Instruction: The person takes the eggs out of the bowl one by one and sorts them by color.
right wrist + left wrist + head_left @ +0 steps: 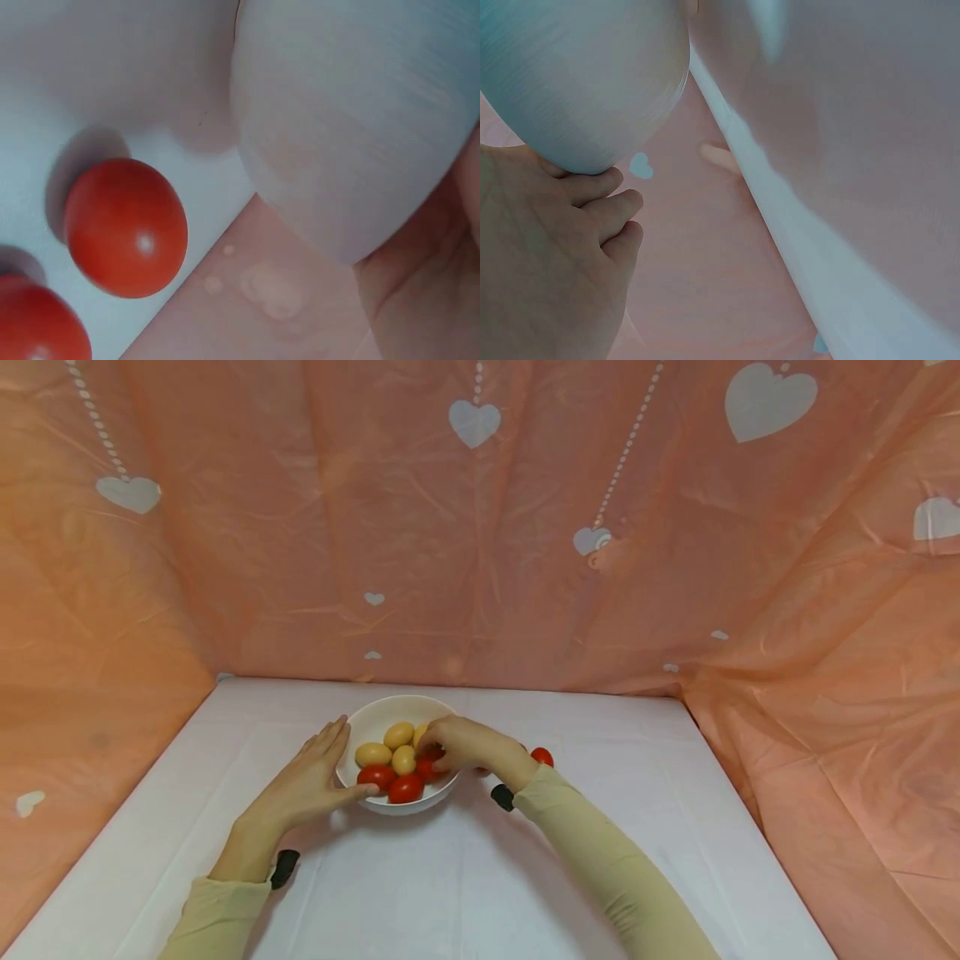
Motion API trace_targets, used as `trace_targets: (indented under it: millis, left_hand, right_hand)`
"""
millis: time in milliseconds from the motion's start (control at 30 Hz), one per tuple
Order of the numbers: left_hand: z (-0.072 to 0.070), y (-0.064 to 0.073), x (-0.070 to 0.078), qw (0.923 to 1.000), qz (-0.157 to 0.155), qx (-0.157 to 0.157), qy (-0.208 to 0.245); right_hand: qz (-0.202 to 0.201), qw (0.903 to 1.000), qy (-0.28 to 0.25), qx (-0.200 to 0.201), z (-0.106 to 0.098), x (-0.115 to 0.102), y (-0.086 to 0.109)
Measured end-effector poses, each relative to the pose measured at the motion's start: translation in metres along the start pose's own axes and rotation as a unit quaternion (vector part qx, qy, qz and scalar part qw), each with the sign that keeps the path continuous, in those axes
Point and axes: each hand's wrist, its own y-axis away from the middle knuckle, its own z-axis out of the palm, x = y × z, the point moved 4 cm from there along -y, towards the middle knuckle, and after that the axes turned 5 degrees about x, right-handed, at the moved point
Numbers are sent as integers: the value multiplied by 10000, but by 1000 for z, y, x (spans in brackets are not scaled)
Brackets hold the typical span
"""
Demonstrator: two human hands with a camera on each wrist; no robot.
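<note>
A white bowl (352,739) holds several yellow egg-shaped pieces (372,755) and several glossy red egg-shaped pieces (406,788). My left hand (303,781) rests along its left side with extended fingers, the thumb lying across the near rim. In the left wrist view, the fingertips (622,206) touch the bowl's outer wall (592,82). Over the bowl's right rim reaches my right hand (465,747), its bent fingers and thumb gripping a red egg-shaped piece among the others. These fingers partly cover the pieces beneath.
Outside the bowl, to its right, red egg-shaped pieces (542,757) lie on the white tabletop (390,893), partly behind my right wrist. Two show in the right wrist view, the nearer one (126,228) beside the bowl. A pink curtain with hearts (480,552) closes off the back and sides.
</note>
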Motion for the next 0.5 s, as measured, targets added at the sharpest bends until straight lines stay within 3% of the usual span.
trace_targets:
  millis: [500]
  left_hand:
    - [1,-1,-1,10000,-28,-20,-14]
  right_hand:
    - [-88,9995,237,-181,5,-6,-6]
